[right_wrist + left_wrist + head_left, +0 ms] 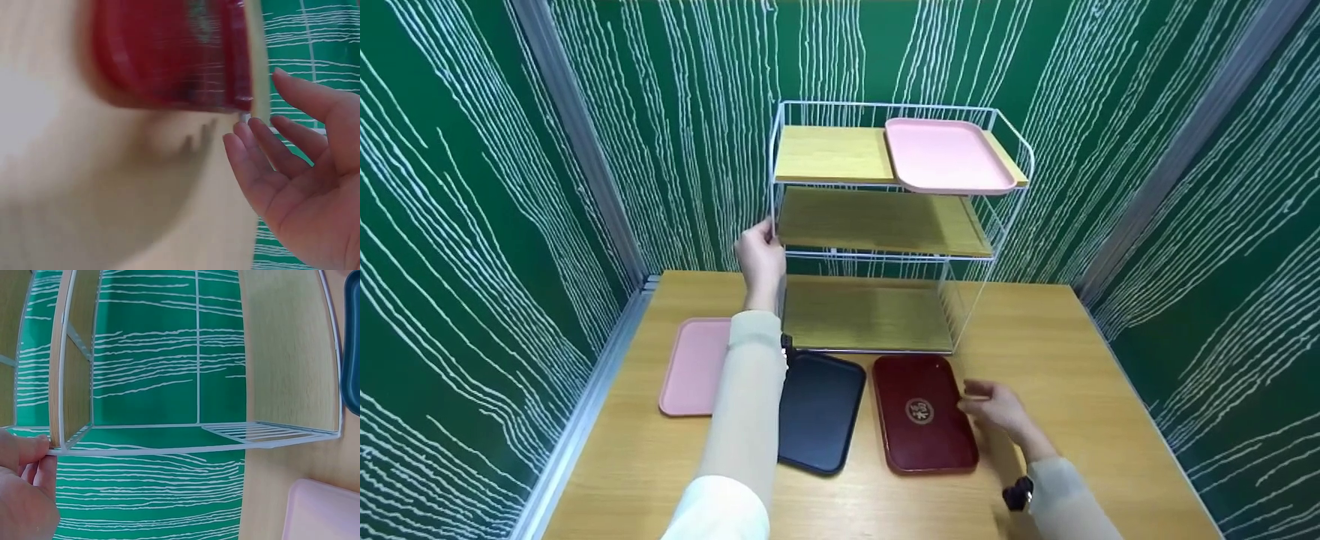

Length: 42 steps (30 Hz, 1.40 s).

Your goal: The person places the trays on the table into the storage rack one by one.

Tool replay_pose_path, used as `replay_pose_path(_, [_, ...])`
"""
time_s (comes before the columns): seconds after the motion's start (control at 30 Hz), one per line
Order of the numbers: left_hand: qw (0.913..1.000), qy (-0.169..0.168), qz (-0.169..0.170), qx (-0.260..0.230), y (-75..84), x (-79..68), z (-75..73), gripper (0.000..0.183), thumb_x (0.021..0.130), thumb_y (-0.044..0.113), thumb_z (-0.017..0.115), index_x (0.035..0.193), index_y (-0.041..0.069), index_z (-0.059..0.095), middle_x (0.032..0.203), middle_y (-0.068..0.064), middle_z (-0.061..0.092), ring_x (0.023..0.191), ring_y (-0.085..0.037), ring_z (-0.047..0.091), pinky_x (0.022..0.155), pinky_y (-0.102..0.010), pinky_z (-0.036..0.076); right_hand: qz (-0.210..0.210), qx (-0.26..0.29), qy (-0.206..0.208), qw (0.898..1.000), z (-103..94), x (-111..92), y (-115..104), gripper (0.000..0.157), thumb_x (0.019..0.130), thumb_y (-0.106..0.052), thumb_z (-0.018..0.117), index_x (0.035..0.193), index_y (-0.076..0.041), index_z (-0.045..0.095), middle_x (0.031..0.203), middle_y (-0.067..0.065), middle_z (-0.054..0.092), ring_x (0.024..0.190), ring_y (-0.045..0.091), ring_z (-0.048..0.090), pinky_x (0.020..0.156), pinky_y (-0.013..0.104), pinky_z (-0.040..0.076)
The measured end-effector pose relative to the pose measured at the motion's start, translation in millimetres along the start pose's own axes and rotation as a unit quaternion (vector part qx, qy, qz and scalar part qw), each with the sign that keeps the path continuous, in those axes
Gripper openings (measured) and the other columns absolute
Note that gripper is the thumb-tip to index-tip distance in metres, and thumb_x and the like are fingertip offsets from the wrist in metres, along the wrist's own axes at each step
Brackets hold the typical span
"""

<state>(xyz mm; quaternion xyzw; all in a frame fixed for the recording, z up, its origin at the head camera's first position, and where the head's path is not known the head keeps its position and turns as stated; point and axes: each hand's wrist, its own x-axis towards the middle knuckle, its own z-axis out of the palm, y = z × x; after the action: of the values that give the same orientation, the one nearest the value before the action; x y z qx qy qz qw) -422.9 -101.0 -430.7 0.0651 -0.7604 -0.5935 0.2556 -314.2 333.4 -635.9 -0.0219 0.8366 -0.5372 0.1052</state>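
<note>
My left hand (760, 259) pinches the white wire frame at the left side of a three-level rack (834, 154), at the height of its middle shelf. In the left wrist view, thumb and fingertips (40, 443) meet at the shelf's corner. My right hand (997, 409), fingers spread and relaxed, hovers beside the right edge of a dark red tray (934, 442) with a round gold emblem. Nothing lies in that palm in the right wrist view, where the red tray (163, 56) appears blurred. On the rack's top shelf, a pink tray (949, 154) sits at the right.
A black tray (821, 412) lies left of the red one, partly behind my left sleeve. Further left is another pink tray (695, 367) on the wooden table (1035, 330). Green walls (705, 112) with white wavy lines stand behind and at both sides.
</note>
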Motion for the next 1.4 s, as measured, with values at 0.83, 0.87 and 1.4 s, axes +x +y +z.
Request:
replay_pose_path(0.83, [0.9997, 0.010, 0.016, 0.014, -0.8, 0.0, 0.6, 0.043, 0.101, -0.014, 0.058, 0.138, 0.004, 0.070, 0.139, -0.017, 0.068, 0.132, -0.027, 0.063, 0.110, -0.039, 0.051, 0.009, 0.027, -0.004, 1.000, 13.3, -18, 42, 0.073, 0.084, 0.009, 0.080, 0.147, 0.021, 0.045, 0.142, 0.040, 0.057, 0.125, 0.048, 0.064, 0.094, 0.032, 0.060])
replay_pose_path(0.87, [0.9998, 0.008, 0.014, 0.014, -0.5, -0.3, 0.4, 0.043, 0.101, -0.014, 0.058, 0.139, 0.004, 0.070, 0.139, -0.017, 0.068, 0.132, -0.027, 0.063, 0.111, -0.039, 0.051, 0.008, 0.023, -0.005, 1.000, 13.6, -18, 42, 0.074, 0.084, 0.009, 0.080, 0.147, 0.021, 0.045, 0.142, 0.040, 0.056, 0.124, 0.048, 0.064, 0.092, 0.031, 0.060])
replay_pose_path(1.4, [1.0000, -0.002, 0.004, -0.003, -0.7, 2.1, -1.8, 0.036, 0.105, -0.009, 0.058, 0.136, 0.001, 0.072, 0.131, -0.016, 0.074, 0.112, -0.026, 0.066, 0.101, -0.043, 0.056, 0.037, 0.011, 0.016, 0.999, 18.9, -20, 38, 0.068, 0.083, 0.012, 0.078, 0.145, 0.018, 0.052, 0.135, 0.034, 0.065, 0.122, 0.042, 0.066, 0.086, 0.032, 0.062])
